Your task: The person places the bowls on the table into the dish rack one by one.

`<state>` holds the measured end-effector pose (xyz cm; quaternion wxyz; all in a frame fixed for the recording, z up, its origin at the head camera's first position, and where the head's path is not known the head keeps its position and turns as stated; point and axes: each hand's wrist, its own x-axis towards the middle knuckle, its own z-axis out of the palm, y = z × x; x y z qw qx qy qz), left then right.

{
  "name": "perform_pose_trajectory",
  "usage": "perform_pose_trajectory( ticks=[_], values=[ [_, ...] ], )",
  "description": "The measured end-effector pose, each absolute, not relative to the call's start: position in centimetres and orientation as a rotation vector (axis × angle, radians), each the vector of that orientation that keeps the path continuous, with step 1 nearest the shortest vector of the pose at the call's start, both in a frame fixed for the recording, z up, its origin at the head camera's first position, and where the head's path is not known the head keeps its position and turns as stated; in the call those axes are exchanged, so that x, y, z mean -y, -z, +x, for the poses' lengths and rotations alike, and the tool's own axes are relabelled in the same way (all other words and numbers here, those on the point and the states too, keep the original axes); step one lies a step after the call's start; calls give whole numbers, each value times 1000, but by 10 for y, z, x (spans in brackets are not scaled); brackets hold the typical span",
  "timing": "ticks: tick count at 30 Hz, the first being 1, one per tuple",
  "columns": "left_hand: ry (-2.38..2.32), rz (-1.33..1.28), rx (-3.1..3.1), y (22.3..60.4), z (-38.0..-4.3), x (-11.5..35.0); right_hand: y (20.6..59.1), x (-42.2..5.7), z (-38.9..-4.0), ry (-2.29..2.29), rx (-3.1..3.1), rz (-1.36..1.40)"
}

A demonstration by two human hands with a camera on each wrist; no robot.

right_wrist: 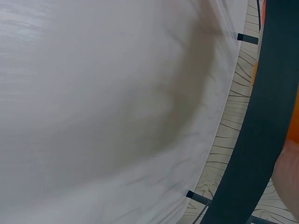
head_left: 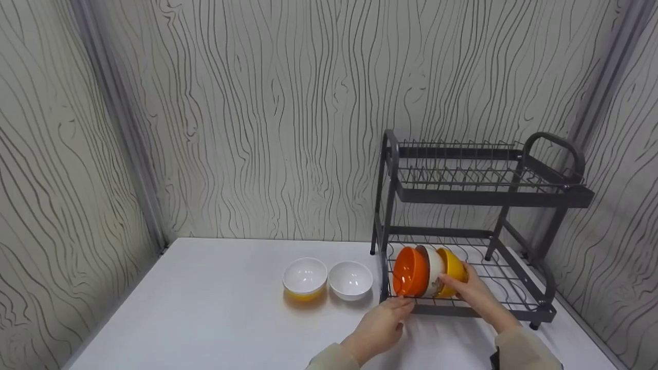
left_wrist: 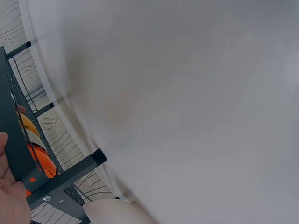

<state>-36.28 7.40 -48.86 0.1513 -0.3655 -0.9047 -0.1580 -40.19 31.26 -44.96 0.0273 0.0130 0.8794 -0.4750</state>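
On the lower shelf of the dark dish rack (head_left: 483, 198), an orange bowl (head_left: 409, 272), a white bowl (head_left: 435, 270) and a yellow bowl (head_left: 454, 268) stand tipped on their sides in a row. My right hand (head_left: 475, 294) grips the yellow bowl from the right, its thumb across the front by the white bowl. Below the orange bowl, my left hand (head_left: 378, 326) reaches to the shelf's front rail, fingers extended, fingertips right at the bowl's lower edge. The left wrist view shows part of that hand (left_wrist: 11, 198) against the rack's dark rail (left_wrist: 16, 140).
Left of the rack, a white bowl (head_left: 351, 280) stands on the white table (head_left: 221, 308). Beside it is another white bowl (head_left: 305, 275) with a yellow one (head_left: 304, 296) under it. The rack's upper tier (head_left: 493, 196) overhangs the lower shelf. Patterned walls enclose the table.
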Motion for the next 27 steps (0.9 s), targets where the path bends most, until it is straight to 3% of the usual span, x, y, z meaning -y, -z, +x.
perform_pose_trajectory(
  ticks=[27],
  values=[
    [465,-1044,2555,493,-364,-76,446,-311,-401,1454,-2692,84]
  ],
)
